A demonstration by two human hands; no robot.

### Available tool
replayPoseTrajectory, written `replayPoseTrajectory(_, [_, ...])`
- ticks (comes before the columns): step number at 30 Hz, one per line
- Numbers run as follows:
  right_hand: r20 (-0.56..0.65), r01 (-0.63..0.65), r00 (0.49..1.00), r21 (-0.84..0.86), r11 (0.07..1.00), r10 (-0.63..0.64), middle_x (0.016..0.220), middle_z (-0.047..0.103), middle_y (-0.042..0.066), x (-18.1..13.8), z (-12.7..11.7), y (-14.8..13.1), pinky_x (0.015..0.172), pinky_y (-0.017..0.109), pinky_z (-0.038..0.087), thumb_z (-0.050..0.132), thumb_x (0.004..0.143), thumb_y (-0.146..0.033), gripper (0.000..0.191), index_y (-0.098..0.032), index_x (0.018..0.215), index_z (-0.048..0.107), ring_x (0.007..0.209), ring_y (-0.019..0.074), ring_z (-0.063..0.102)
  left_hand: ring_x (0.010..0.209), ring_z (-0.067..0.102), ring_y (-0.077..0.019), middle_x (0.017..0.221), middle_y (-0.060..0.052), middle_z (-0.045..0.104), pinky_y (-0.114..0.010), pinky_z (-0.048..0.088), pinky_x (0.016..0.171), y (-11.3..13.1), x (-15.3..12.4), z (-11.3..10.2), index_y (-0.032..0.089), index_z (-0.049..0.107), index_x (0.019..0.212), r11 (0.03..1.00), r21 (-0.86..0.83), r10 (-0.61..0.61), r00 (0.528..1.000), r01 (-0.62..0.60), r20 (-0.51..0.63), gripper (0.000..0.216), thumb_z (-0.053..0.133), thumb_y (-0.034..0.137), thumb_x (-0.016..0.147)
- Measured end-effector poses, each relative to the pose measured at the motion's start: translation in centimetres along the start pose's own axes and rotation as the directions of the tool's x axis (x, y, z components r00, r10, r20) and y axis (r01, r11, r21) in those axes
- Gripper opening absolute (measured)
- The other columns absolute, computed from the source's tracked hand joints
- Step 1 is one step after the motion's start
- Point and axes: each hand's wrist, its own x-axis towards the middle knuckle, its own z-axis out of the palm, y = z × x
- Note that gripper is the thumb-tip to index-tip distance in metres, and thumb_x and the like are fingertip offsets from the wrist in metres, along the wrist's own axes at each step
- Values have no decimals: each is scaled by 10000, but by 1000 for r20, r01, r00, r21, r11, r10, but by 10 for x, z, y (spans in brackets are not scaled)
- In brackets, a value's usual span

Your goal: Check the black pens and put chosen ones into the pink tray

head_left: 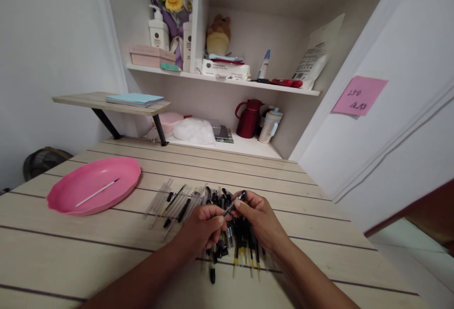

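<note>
Between my two hands is a pen point(230, 206) with a clear barrel and a black cap, tilted up to the right. My left hand point(204, 226) pinches its lower end, and the fingers of my right hand point(260, 214) close round the capped end. Below my hands lies a pile of pen parts: black caps, clear barrels point(180, 205) to the left, and refills with yellow ends point(251, 257) towards the front. A black-capped pen piece point(212, 271) sticks out at the near edge of the pile. My hands hide the pile's middle.
A pink oval tray point(129, 169) at the left holds one thin white stick with a dark tip point(99, 192). Behind it stands a small raised shelf point(78, 98) on black legs. A red jug point(249, 117) and a pale bottle point(270, 124) stand at the back.
</note>
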Motion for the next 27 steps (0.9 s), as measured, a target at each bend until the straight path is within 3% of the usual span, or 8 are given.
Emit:
replayPoseTrajectory(3, [-1, 30, 1000, 17, 999, -30, 694, 614, 17, 2, -5, -3, 592, 255, 429, 642, 683, -426, 345, -169, 906, 583, 603, 136, 557, 373, 389, -31, 612, -3, 559, -147, 246, 317, 8, -1, -4, 115, 603, 769, 983, -175, -47, 997, 58, 66, 158, 552, 257, 721])
replayPoseTrajectory(7, [-111, 56, 992, 12, 998, -54, 814, 614, 48, 4, -16, -7, 606, 250, 433, 571, 729, -479, 381, -171, 952, 590, 645, 135, 556, 497, 504, -60, 663, -4, 545, -161, 386, 423, 17, -2, -9, 118, 611, 830, 914, -388, -102, 992, 123, 75, 141, 564, 202, 727])
replayPoseTrajectory(11, [-145, 35, 988, -58, 998, -43, 761, 610, 52, 7, -24, -3, 583, 241, 425, 551, 734, -497, 368, -153, 847, 619, 624, 135, 541, 659, 580, -110, 714, -14, 554, -239, 471, 630, 22, 0, -16, 134, 599, 875, 859, -508, -42, 998, 57, 42, 147, 582, 167, 733])
replayPoseTrajectory(14, [-163, 17, 986, -80, 997, -30, 737, 613, 50, 10, -27, 0, 559, 238, 419, 556, 711, -525, 389, -154, 808, 622, 602, 137, 535, 686, 583, -112, 737, -17, 563, -232, 469, 628, 23, 3, -23, 149, 587, 905, 850, -526, -6, 1000, -6, -21, 173, 592, 153, 732])
replayPoseTrajectory(17, [-177, 34, 983, -93, 995, -50, 715, 614, 47, 11, -31, 0, 548, 242, 416, 555, 706, -532, 395, -153, 792, 622, 585, 138, 535, 623, 557, -85, 733, -17, 559, -194, 446, 550, 23, 6, -29, 145, 583, 932, 895, -439, 35, 994, -78, -105, 216, 606, 158, 718])
replayPoseTrajectory(22, [-196, 14, 980, -91, 996, -31, 701, 626, 44, 12, -40, 0, 543, 254, 424, 572, 697, -519, 367, -163, 767, 626, 566, 137, 541, 510, 492, -64, 616, 19, 516, -184, 397, 481, 32, 7, -43, 129, 588, 819, 972, -129, 150, 945, -194, -289, 244, 685, 231, 619])
replayPoseTrajectory(24, [-197, 4, 980, -90, 996, -22, 700, 629, 48, 13, -43, 0, 539, 256, 427, 585, 692, -507, 359, -159, 766, 631, 566, 137, 545, 468, 458, -54, 571, 40, 500, -180, 370, 460, 43, 5, -58, 133, 575, 768, 979, -6, 186, 907, -203, -377, 257, 708, 233, 571])
replayPoseTrajectory(27, [-204, -6, 979, -76, 997, -10, 701, 632, 51, 13, -44, -2, 545, 263, 436, 611, 681, -482, 337, -156, 763, 639, 562, 135, 545, 413, 396, -37, 528, 58, 503, -174, 307, 424, 68, -5, -96, 132, 575, 740, 961, 234, 254, 814, -150, -523, 252, 704, 224, 543])
